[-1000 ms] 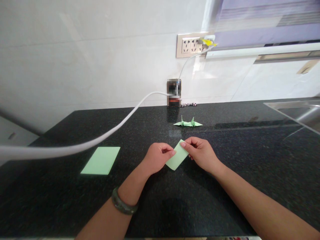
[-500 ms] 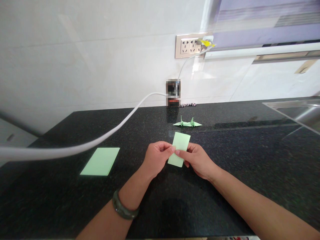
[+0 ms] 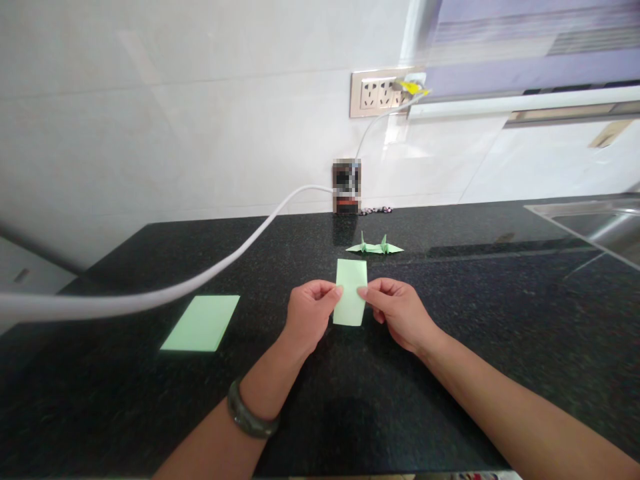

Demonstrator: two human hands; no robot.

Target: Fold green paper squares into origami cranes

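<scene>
A narrow light green sheet of paper [image 3: 351, 297] is held upright-lengthwise above the dark counter between my two hands. My left hand [image 3: 311, 310] pinches its left edge, thumb on the near face and fingers curled behind. On the opposite edge, my right hand [image 3: 397, 310] grips it the same way, with the fingertips partly hidden behind the paper. Just beyond the sheet stand two green origami cranes [image 3: 375, 247], side by side and touching.
A stack of green paper [image 3: 201, 323] lies left of my hands on the black speckled counter [image 3: 165, 413]. A white cable [image 3: 245, 248] arcs across the left to a blurred-out device [image 3: 346, 187] against the wall. The sink [image 3: 600, 223] is at far right; sockets [image 3: 380, 93] sit above.
The paper has turned from a tilt to nearly straight and shifted slightly left. My thumbs have moved apart, from its middle out to its two side edges.
</scene>
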